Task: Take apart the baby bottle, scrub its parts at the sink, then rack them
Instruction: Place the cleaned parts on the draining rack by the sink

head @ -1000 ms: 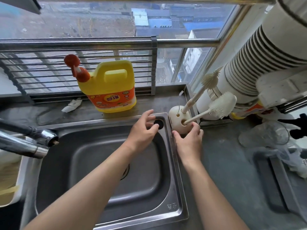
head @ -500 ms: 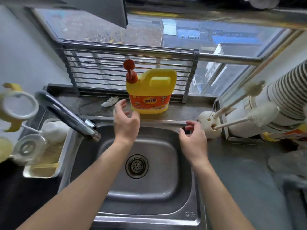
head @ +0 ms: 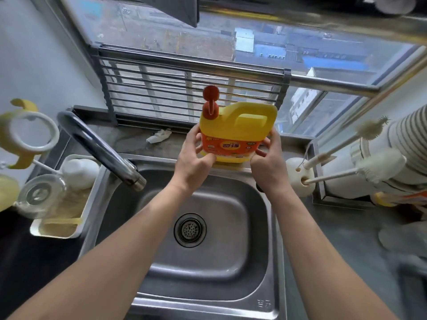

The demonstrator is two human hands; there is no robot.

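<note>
Gripping dish-soap jug (head: 238, 135) two-handed: left hand (head: 196, 162) curled round its lower left side, right hand (head: 268, 167) round the lower right, skipping the top handle. Reasonable for a bulky, probably heavy jug. Sitting at the back edge of the sink (head: 231, 269), by the window ledge; can't tell if lifted or resting. Keeping pump head (head: 210, 100) on top, so likely fetching soap for scrubbing. Leaving baby bottle parts far left, well apart from both hands: clear bottle body (head: 39, 195) and yellow handled ring (head: 30, 135) above white drain tray (head: 57, 232). Can't tell washed or not. Parking bottle brushes (head: 369, 130) in holder (head: 298, 181) on the right-hand worktop (head: 346, 239), near the right hand.
</note>
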